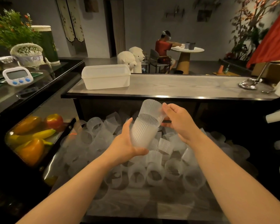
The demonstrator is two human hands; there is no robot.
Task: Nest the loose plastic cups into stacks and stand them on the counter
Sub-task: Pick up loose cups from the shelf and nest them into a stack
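Several nested cups form your stack (145, 126) — your left hand (128, 146) grips its base, your right hand (179, 122) pinches the top cup (151, 109). It hangs tilted above loose cups (136, 167), below the counter (184, 86) — a tub (106, 76) stands there.

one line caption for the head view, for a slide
Both hands, left and right, hold a nested cup stack above loose cups.

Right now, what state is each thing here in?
Left hand: grips the stack's base.
Right hand: fingers at the top cup.
Stack of ribbed translucent plastic cups: held tilted, top cup not fully nested.
Loose translucent cups: jumbled below the counter.
White rectangular plastic tub: lidless, upright on the counter.
Grey wood-grain counter: no stacks yet.
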